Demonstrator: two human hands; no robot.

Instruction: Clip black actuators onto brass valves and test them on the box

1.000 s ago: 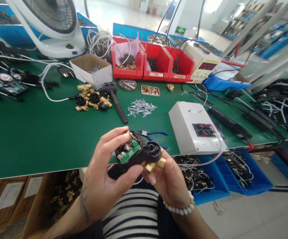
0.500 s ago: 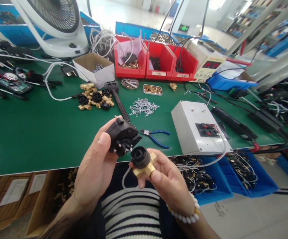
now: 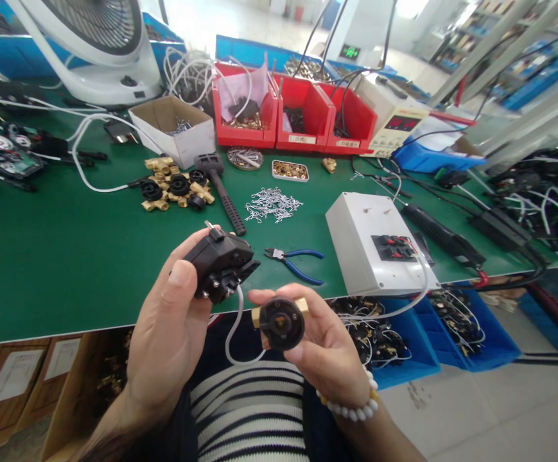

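Observation:
My left hand [image 3: 170, 321] is closed round a black plastic actuator housing [image 3: 221, 263] with metal pins on its underside and a grey cable [image 3: 230, 333] hanging from it. In the fingers of my right hand [image 3: 327, 340] is a brass valve body [image 3: 301, 307] with a round black collar [image 3: 282, 323], its open face turned toward me. A gap separates housing and valve. Just beyond them on the green bench lie blue-handled cutting pliers [image 3: 302, 263], a pile of silver wire clips [image 3: 273, 204] and a black mallet [image 3: 221, 192].
Brass valves with black collars [image 3: 177, 186] are heaped left of the mallet. A grey switch box [image 3: 375, 244] stands at right, near a black electric screwdriver [image 3: 445, 237]. Red bins [image 3: 302, 138] and a white carton [image 3: 175, 131] line the back. Blue crates [image 3: 418, 359] sit below the bench edge.
My right hand has rolled the valve so that its collar opening faces me. The housing has shifted left, away from the valve, and more of its cable shows. The view has moved slightly.

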